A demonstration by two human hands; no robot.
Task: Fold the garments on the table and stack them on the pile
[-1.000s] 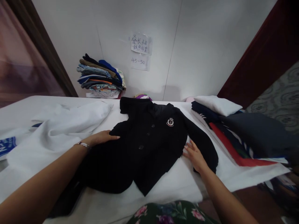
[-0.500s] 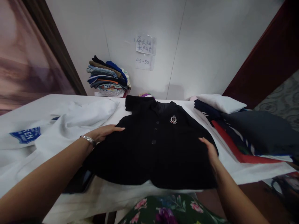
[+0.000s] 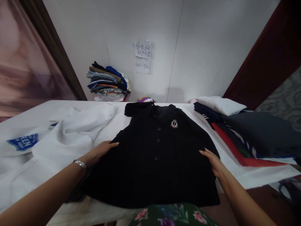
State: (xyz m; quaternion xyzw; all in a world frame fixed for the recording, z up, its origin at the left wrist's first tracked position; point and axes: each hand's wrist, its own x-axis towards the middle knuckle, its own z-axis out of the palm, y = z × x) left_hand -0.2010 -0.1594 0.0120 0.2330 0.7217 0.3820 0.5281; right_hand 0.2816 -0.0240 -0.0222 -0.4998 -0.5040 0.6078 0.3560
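Observation:
A black blazer [image 3: 145, 169] with several buttons and a crest badge [image 3: 174, 124] lies front up before me, its lower hem hanging at the table's near edge. My left hand [image 3: 102, 150], a silver bracelet at its wrist, grips the blazer's left side, thumb on top and fingers hidden underneath. On the opposite side my right hand [image 3: 213, 160] pinches the other edge, thumb and a finger showing on the cloth. One black sleeve is bunched near the collar at the far left.
A white garment [image 3: 61, 141] with a blue print spreads over the left of the white table [image 3: 56, 108]. Folded clothes [image 3: 261, 131] are piled on the right. Another clothes stack [image 3: 108, 81] stands at the back, near paper notes [image 3: 143, 58] on the wall.
Both hands have come nearer to me, drawing the blazer's body down. Its front looks longer and flatter, and the hem reaches closer to my body.

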